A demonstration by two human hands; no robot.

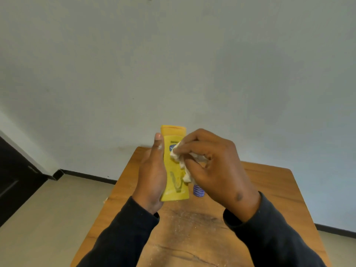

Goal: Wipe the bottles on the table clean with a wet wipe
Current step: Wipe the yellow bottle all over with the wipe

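— Item one, bottles: how many on count?

— Two. One yellow lotion bottle [175, 170], flat-sided, blue badge near the cap, held upright above the wooden table [269, 189], cap end at the far side. One small purple bottle [198, 191], only its ribbed purple part showing, standing on the table just right of the yellow one and largely hidden behind the right hand.

— Item two, wipes?

— One. White wet wipe [183, 162], crumpled, lying against the front face of the yellow bottle from the badge down toward the large V mark.

— Item three, hands and their grip?

— Two, both in dark sleeves [123, 234]. Left hand [154, 176]: wrapped round the left edge of the yellow bottle, thumb straight along the near face, fingers hidden behind. Right hand [213, 166]: fingers curled, bunching the wipe and pressing it onto the bottle.

— Item four, furniture and surroundings?

— One table, brown wood grain, pale specks and dust scattered over the near middle. One pale wall [173, 64] beyond it, with a dark skirting strip along the floor. One dark door [13, 182] at far left. Beige floor [48, 218] on either side.
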